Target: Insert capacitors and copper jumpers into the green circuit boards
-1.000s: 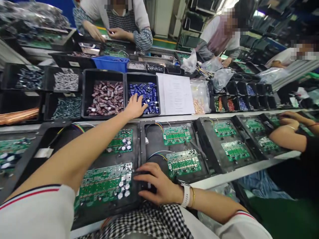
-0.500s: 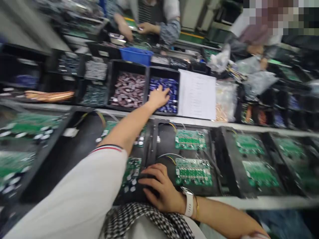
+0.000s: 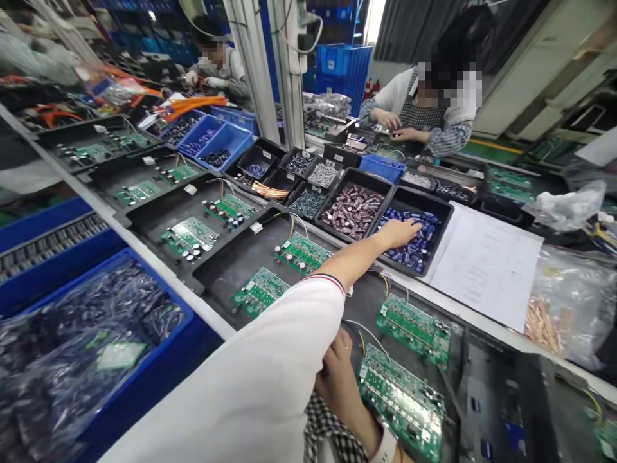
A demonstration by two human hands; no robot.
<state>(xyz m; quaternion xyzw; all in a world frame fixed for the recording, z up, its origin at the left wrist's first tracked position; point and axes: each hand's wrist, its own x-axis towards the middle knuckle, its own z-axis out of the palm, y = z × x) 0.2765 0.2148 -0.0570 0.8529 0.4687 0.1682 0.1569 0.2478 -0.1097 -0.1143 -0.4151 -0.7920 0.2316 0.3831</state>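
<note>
My left hand (image 3: pixel 399 234) reaches into a black bin (image 3: pixel 444 222) of blue-sleeved capacitors (image 3: pixel 420 249). Its visible fingers are apart and touch the capacitors; the fingertips are partly buried. My right hand (image 3: pixel 340 360) is low over the tray at my front, left of a green circuit board (image 3: pixel 402 402). My white left sleeve covers most of its fingers, so whether they hold anything is hidden. A second circuit board (image 3: pixel 415 328) lies farther back in that tray, with thin wires at its left end.
Brown capacitors (image 3: pixel 354 209) fill the neighbouring bin. Printed sheets (image 3: pixel 486 263) lie to the right, beside a clear plastic bag (image 3: pixel 573 305). More black trays (image 3: pixel 205 270) with boards line the left. A blue crate (image 3: pixel 186 315) holds bagged parts. Across the bench a co-worker (image 3: pixel 424 112) handles something.
My view has swung left, bringing the crate and left-hand trays into sight. My left hand remains in the blue capacitor bin. My left sleeve now covers much of my right hand.
</note>
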